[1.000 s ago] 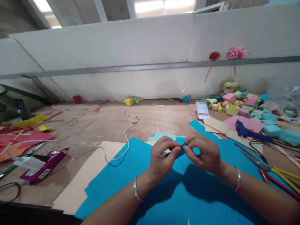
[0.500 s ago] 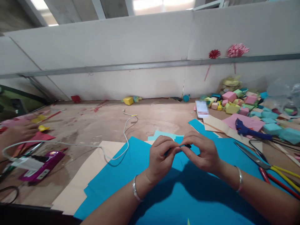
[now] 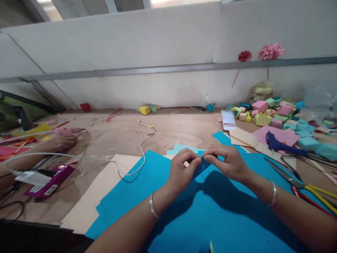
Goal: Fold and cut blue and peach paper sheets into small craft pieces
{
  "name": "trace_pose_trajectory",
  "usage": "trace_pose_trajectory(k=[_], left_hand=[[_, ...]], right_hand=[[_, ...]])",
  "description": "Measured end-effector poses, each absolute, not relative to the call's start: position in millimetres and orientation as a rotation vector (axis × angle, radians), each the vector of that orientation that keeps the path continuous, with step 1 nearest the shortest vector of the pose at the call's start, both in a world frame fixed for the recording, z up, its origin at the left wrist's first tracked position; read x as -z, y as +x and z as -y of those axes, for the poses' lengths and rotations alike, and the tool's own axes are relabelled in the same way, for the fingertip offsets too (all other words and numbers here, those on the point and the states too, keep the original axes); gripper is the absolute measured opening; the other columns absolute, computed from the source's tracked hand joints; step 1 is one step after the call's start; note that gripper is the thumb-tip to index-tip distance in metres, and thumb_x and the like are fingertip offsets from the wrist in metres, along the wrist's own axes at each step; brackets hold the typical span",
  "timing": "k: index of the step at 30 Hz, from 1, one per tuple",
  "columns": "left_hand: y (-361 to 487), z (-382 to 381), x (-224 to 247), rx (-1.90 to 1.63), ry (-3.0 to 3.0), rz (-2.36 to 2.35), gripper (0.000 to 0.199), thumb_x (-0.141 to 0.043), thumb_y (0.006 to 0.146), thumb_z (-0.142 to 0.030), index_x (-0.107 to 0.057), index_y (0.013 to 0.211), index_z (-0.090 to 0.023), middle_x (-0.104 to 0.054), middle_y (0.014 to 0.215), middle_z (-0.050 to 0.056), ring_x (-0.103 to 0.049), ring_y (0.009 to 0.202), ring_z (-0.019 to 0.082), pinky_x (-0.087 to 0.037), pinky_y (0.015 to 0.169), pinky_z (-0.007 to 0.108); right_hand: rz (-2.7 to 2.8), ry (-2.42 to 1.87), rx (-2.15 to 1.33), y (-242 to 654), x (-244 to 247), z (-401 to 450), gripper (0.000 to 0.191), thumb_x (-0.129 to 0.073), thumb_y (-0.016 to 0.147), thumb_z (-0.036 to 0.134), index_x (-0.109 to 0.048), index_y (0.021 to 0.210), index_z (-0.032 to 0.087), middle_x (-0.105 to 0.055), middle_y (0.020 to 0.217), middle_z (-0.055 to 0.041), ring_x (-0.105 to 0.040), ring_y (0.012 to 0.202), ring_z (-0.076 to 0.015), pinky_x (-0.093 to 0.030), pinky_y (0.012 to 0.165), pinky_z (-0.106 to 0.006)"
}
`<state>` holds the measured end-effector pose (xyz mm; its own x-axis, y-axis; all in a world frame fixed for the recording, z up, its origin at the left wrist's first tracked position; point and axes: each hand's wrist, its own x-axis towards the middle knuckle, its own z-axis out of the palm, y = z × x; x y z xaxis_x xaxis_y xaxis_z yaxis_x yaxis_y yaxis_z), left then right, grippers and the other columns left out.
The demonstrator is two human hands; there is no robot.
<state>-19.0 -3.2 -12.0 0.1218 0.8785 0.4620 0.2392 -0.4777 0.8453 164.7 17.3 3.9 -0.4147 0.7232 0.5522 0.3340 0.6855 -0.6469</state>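
Observation:
My left hand (image 3: 184,167) and my right hand (image 3: 228,163) meet over the large blue paper sheets (image 3: 237,214). Each pinches with thumb and forefinger at a small blue piece of paper (image 3: 204,166), mostly hidden by the fingers. It shows as a darker blue patch between the two hands, held above the sheets. Whether it is folded or rolled I cannot tell. A silver bangle circles each wrist. The tip of something pale yellow-green (image 3: 211,246) rises at the bottom edge of the view.
Scissors (image 3: 297,182) and a blue glue gun (image 3: 283,146) lie at the right, below a heap of paper boxes (image 3: 284,116). A phone (image 3: 228,120) stands behind them. At the left are a purple power strip (image 3: 50,181), a white cable (image 3: 142,140) and another person's hand (image 3: 61,142).
My fingertips have shifted along the small blue piece, and more of its blue surface shows below them. The other person's hand at the left has moved rightward over the table.

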Motion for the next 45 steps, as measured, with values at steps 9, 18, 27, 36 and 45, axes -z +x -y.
trace_pose_trajectory(k=[9,18,27,36,45], left_hand=[[-21.8,-3.8,16.6,-1.217,1.554,-1.165,0.022,-0.074,0.078,-0.038,-0.069,0.077,-0.016,-0.064,0.074,0.002,-0.056,0.070,0.015,-0.044,0.063,0.027],[-33.7,-16.6,8.6,-1.530,1.272,-1.196,0.047,-0.086,0.062,-0.031,-0.070,0.104,-0.017,-0.069,0.080,0.001,-0.061,0.072,0.013,-0.048,0.067,0.025],[-23.9,-8.7,18.7,-1.351,1.172,-0.827,0.026,-0.079,0.076,-0.040,-0.077,0.089,-0.018,-0.074,0.110,0.009,-0.061,0.071,0.012,-0.049,0.066,0.026],[-25.0,-10.1,25.1,-1.207,0.923,-0.651,0.036,-0.085,0.071,-0.035,-0.076,0.099,-0.015,-0.076,0.107,0.012,-0.072,0.094,0.024,-0.059,0.082,0.035],[-23.9,-5.7,23.0,-1.265,1.025,-0.692,0.032,-0.084,0.071,-0.037,-0.075,0.092,-0.014,-0.077,0.088,0.008,-0.074,0.081,0.023,-0.060,0.086,0.046]], right_hand=[[1.798,-0.961,-0.324,172.7,2.9,-29.0,0.014,-0.062,0.092,0.028,-0.070,0.083,0.020,-0.072,0.082,-0.0022,-0.063,0.072,-0.0149,-0.048,0.064,-0.027],[2.019,-0.875,-0.199,176.6,5.3,-36.0,0.012,-0.063,0.091,0.027,-0.072,0.085,0.021,-0.074,0.079,-0.0018,-0.066,0.067,-0.0147,-0.048,0.060,-0.026],[1.830,-0.881,-0.226,152.8,29.6,-11.0,0.009,-0.061,0.092,0.024,-0.070,0.093,0.021,-0.074,0.080,-0.0018,-0.069,0.071,-0.0155,-0.053,0.066,-0.026],[1.969,-0.796,-0.088,153.3,41.1,-14.6,0.018,-0.049,0.095,0.018,-0.067,0.092,0.019,-0.072,0.082,-0.0061,-0.067,0.073,-0.0176,-0.052,0.066,-0.029],[1.947,-0.760,-0.130,150.0,49.2,-12.7,0.022,-0.049,0.094,0.016,-0.068,0.106,0.021,-0.075,0.093,-0.0071,-0.071,0.081,-0.0197,-0.055,0.070,-0.030]])
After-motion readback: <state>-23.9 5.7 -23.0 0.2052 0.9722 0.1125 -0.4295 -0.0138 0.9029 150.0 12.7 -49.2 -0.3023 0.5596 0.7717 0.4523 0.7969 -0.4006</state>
